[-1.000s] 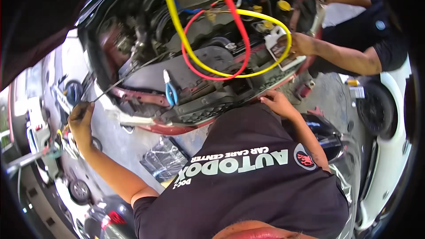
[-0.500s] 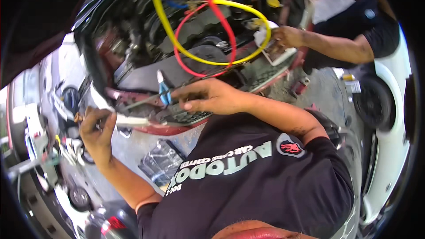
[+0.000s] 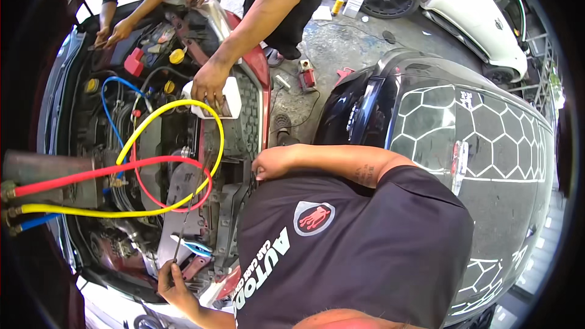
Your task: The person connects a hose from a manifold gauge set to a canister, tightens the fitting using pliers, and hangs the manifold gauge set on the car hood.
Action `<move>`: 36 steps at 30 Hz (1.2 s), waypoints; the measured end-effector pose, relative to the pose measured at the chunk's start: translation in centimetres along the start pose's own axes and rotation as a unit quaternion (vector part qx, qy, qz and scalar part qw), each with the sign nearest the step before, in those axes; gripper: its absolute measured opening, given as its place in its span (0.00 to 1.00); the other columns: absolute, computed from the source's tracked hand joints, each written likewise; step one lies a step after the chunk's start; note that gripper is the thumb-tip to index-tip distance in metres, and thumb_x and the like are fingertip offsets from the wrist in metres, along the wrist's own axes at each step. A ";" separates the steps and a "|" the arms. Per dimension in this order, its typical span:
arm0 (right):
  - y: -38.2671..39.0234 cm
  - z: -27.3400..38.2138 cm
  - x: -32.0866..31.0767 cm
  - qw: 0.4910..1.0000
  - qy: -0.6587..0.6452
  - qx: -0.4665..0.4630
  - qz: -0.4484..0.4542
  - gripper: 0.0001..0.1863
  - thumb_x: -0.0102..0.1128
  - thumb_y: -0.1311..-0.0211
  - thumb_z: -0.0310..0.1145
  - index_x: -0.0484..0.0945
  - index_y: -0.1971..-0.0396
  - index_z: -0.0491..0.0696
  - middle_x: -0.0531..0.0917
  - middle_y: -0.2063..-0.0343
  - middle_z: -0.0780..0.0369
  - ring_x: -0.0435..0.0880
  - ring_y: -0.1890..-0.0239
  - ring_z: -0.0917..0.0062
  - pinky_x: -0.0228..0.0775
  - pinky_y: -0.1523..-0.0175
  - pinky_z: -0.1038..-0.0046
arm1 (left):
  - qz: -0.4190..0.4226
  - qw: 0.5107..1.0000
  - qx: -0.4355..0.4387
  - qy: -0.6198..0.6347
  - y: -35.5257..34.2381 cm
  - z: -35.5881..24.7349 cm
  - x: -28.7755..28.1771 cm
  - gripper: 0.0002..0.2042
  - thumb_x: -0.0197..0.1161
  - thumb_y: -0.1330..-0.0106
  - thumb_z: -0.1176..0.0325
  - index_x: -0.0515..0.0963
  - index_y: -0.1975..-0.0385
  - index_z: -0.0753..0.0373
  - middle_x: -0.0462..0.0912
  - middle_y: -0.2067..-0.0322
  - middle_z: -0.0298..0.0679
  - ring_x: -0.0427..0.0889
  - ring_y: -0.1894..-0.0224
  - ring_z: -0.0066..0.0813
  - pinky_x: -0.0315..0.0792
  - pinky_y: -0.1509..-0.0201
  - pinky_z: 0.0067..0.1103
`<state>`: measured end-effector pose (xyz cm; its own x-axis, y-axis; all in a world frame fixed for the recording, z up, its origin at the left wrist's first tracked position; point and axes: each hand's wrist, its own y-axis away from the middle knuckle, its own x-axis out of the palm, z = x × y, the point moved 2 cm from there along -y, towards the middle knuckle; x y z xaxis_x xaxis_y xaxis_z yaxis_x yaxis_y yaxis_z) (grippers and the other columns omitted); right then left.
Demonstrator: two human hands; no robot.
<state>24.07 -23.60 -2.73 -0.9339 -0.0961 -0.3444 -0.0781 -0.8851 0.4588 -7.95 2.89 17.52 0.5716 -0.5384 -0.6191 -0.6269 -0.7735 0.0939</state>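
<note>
My left hand (image 3: 177, 289) is at the lower left, its thumb and fingers closed on one end of a thin dark rod (image 3: 181, 234). The rod points up over the front of an open engine bay. Beside it, pliers with blue handles (image 3: 198, 248) lie on the panel behind the car's front edge. My right hand (image 3: 274, 161) is by the front edge of the same car, apart from the rod. Its fingers are curled in, and the inside of the curl is hidden. Yellow (image 3: 222, 140) and red (image 3: 177, 159) hoses loop over the engine between the two hands.
A co-worker's hand (image 3: 212, 82) reaches into a white container (image 3: 228, 100) on the car's front. Another person's hands (image 3: 116, 33) are at the bay's far side. A black car (image 3: 487, 146) stands behind me at right; a red device (image 3: 306, 76) sits on the floor.
The view has turned right, so the black car now shows. My right hand has come away from the rod to the front edge; my left hand still holds it.
</note>
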 end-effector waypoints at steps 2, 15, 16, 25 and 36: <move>0.4 -3.1 0.3 0.981 0.184 0.068 -0.001 0.26 0.67 0.30 0.47 0.83 0.44 0.42 0.89 0.53 0.47 0.89 0.49 0.51 0.80 0.44 0.54 | 0.046 0.999 0.009 -0.010 -0.2 -0.5 0.3 0.11 0.66 0.23 0.69 0.84 0.56 0.74 0.80 0.65 0.33 0.71 0.63 0.20 0.68 0.56 0.20; -1.3 -15.0 -0.4 0.978 0.182 0.103 -0.013 0.33 0.60 0.25 0.58 0.78 0.37 0.43 0.83 0.41 0.43 0.79 0.35 0.44 0.72 0.32 0.53 | 0.072 0.995 -0.011 0.066 1.8 -2.1 3.7 0.10 0.66 0.27 0.74 0.88 0.49 0.66 0.91 0.54 0.42 0.88 0.55 0.30 0.80 0.46 0.28; -1.9 -15.4 0.5 0.987 0.120 0.104 -0.011 0.35 0.60 0.25 0.59 0.76 0.35 0.43 0.81 0.38 0.44 0.79 0.34 0.46 0.71 0.30 0.54 | 0.090 0.992 -0.001 0.094 2.2 -2.1 4.2 0.10 0.66 0.25 0.72 0.87 0.49 0.66 0.91 0.52 0.42 0.87 0.53 0.30 0.79 0.44 0.28; -16.3 -2.5 -27.1 0.981 -0.130 0.058 0.134 0.29 0.45 0.17 0.45 0.68 0.27 0.43 0.80 0.35 0.50 0.83 0.35 0.61 0.82 0.42 0.59 | -0.095 0.880 -0.091 0.456 11.9 7.8 10.1 0.08 0.62 0.19 0.70 0.81 0.50 0.68 0.85 0.58 0.36 0.83 0.57 0.23 0.79 0.48 0.24; -17.5 1.3 -28.5 0.663 0.523 -0.509 0.166 0.18 0.65 0.32 0.34 0.84 0.44 0.48 0.79 0.33 0.59 0.76 0.31 0.62 0.74 0.29 0.59 | -0.587 0.687 -0.038 0.427 19.1 13.7 12.6 0.07 0.56 0.16 0.70 0.76 0.48 0.66 0.80 0.56 0.36 0.83 0.58 0.22 0.83 0.56 0.23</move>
<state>51.61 -4.78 0.10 -0.0460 -0.1540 -0.9870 0.8441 -0.5343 0.0440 -19.94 -14.08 0.84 0.7815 0.4964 0.3779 0.5426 -0.8398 -0.0188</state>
